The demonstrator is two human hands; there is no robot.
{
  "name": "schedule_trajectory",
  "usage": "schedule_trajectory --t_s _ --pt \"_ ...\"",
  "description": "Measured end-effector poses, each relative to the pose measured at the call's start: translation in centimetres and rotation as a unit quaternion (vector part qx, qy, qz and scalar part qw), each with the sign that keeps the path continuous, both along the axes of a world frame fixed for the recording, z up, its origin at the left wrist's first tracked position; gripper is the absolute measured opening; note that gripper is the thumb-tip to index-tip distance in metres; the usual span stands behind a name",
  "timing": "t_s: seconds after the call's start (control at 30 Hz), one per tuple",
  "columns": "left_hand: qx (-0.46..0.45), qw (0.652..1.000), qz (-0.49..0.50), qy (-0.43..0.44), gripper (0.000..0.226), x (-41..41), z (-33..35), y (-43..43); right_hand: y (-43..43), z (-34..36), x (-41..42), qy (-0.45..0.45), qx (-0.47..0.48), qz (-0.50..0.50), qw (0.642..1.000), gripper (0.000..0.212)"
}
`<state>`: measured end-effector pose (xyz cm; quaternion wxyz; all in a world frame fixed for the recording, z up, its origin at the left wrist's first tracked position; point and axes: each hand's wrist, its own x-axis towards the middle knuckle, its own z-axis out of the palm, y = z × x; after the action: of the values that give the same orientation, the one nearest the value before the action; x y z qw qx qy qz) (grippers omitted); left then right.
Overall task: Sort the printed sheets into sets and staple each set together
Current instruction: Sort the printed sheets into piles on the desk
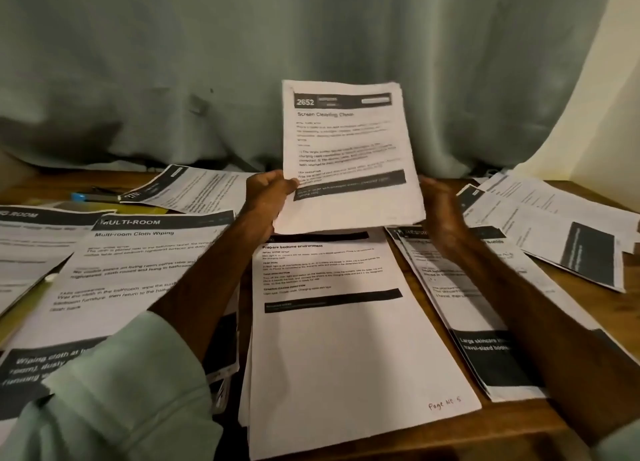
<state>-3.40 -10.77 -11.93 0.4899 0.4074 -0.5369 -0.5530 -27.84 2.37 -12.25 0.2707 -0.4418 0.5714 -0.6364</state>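
Left hand (266, 201) grips sheets (346, 155) | "2652 Screen Cleaning" | right hand (441, 211) beside

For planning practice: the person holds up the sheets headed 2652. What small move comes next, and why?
Probably bring the right hand to the right edge of the raised sheets, squaring them: only the left hand grips them and edges look uneven.
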Motion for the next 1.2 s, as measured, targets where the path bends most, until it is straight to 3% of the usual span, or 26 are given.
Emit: schedule_trajectory --t_s 0.07,0.1,0.23,0.3,0.4,0.5,0.63,0.9,1.0,1.1,1.2 --pt "-0.015 0.998 -0.042 -0.033 0.013 0.2 0.4 0.3 0.7 1.5 -0.2 -0.134 -0.02 0.056 0.989 0.057" --pt "-0.026 0.996 -0.062 -0.057 0.013 0.3 0.5 0.5 1.1 1.9 -0.4 -0.151 -0.023 0.074 0.985 0.064" --pt "-0.024 0.973 -0.215 -0.082 0.024 0.8 1.0 1.3 2.3 2.4 -0.4 -0.069 0.014 0.028 0.997 0.033" --pt "-0.027 0.958 -0.269 -0.101 0.03 1.2 1.7 1.9 3.0 2.6 -0.3 -0.077 0.032 0.032 0.996 0.034" --pt "-0.021 0.965 -0.253 -0.064 0.043 2.0 2.3 1.5 4.1 2.8 1.2 -0.117 0.065 0.145 0.98 0.034" --pt "-0.01 0.978 -0.207 -0.023 0.041 3.4 2.3 0.5 4.5 2.8 2.9 -0.128 0.14 0.215 0.958 0.035" --pt "-0.024 0.97 -0.227 -0.077 0.034 5.6 1.8 -0.5 4.7 3.1 3.8 -0.097 0.207 0.272 0.935 0.027" --pt "-0.141 0.9 -0.261 -0.318 0.023 5.4 1.2 -0.7 3.4 1.5 2.2 0.116 0.18 0.194 0.957 0.03" --pt "-0.175 0.881 -0.247 -0.363 0.02 4.8 1.3 -0.4 3.3 1.5 1.9 0.168 0.119 0.127 0.97 0.029" --pt "-0.218 0.868 -0.236 -0.379 0.024 4.3 1.2 -0.9 3.5 2.0 0.7 0.154 0.043 0.031 0.987 0.032" --pt "-0.281 0.862 -0.17 -0.385 0.017 3.2 0.4 -0.6 3.7 2.4 -1.2 0.237 0.011 -0.075 0.969 0.028"
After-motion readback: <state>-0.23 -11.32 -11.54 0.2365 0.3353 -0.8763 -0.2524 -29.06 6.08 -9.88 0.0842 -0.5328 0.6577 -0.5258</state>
